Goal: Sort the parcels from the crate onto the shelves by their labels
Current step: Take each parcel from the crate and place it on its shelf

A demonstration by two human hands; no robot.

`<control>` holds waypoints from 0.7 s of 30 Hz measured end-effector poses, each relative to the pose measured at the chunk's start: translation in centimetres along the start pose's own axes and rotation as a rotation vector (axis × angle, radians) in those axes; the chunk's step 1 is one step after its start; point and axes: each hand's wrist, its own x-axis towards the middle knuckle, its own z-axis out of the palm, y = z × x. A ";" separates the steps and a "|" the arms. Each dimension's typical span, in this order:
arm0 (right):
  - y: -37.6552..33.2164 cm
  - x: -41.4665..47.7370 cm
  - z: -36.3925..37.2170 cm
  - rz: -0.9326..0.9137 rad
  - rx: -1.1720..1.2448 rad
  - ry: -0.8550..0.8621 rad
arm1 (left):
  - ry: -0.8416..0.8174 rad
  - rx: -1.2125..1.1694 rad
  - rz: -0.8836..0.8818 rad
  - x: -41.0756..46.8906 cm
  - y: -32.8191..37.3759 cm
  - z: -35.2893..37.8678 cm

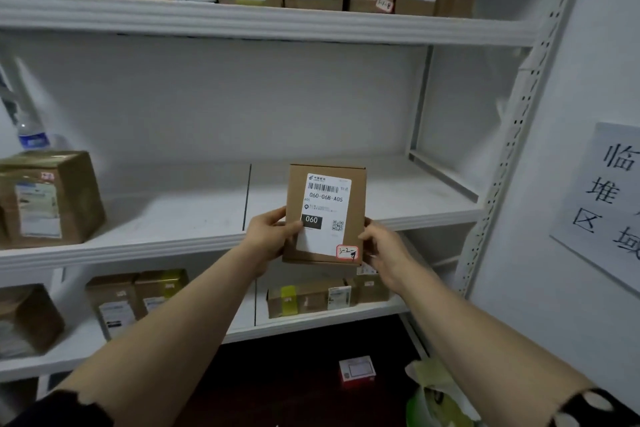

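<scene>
My left hand and right hand grip the parcel by its 2 sides, centre frame, before the middle shelf. Misreading its scrawled red sticker could misfile it; this light fingertip hold might slip.

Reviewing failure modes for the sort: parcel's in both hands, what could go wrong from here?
1. The red-edged sticker on the parcel is handwritten and its last digit is unclear, so a misread could send it to the wrong shelf.
2. The left hand and right hand grip only its lower half. Stood on end on the middle shelf, it might tip over.
</scene>
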 end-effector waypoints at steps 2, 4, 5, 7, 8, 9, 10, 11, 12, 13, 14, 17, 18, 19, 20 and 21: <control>0.2 2.3 0.6 -0.014 -0.063 -0.035 | -0.001 0.038 0.011 2.5 -0.4 -0.3; 0.3 4.8 1.5 -0.041 -0.138 -0.061 | 0.000 0.086 0.019 4.9 -0.7 -0.6; 0.4 6.2 2.0 -0.055 -0.171 -0.064 | -0.003 0.100 0.020 6.1 -0.7 -0.9; 0.5 9.0 3.4 -0.078 -0.223 -0.058 | -0.005 0.107 0.025 8.5 -1.0 -1.6; 0.7 10.3 4.1 -0.080 -0.241 -0.055 | -0.001 0.104 0.027 9.8 -1.2 -2.0; 0.8 11.5 5.0 -0.077 -0.264 -0.049 | 0.005 0.103 0.028 11.0 -1.4 -2.5; 0.9 12.6 5.8 -0.076 -0.290 -0.045 | 0.011 0.106 0.030 12.2 -1.6 -3.0; 1.1 13.6 6.5 -0.084 -0.319 -0.045 | 0.019 0.116 0.034 13.4 -1.8 -3.5; 1.3 14.6 7.1 -0.097 -0.345 -0.049 | 0.029 0.131 0.043 14.5 -2.1 -3.9; 1.4 15.4 7.6 -0.114 -0.363 -0.058 | 0.038 0.149 0.055 15.5 -2.3 -4.4; 1.6 16.2 8.1 -0.131 -0.377 -0.068 | 0.044 0.165 0.067 16.5 -2.5 -4.7; 2.2 18.3 8.8 -0.132 -0.425 -0.071 | 0.072 0.209 0.092 18.5 -3.3 -5.2; 2.4 18.9 9.0 -0.129 -0.442 -0.062 | 0.082 0.231 0.092 19.0 -3.7 -5.3; 2.7 19.6 9.0 -0.129 -0.460 -0.056 | 0.088 0.261 0.086 19.4 -4.0 -5.4; 3.0 20.2 9.1 -0.129 -0.478 -0.054 | 0.090 0.294 0.081 19.8 -4.3 -5.4; 3.2 20.7 9.0 -0.128 -0.492 -0.055 | 0.092 0.327 0.077 20.2 -4.6 -5.4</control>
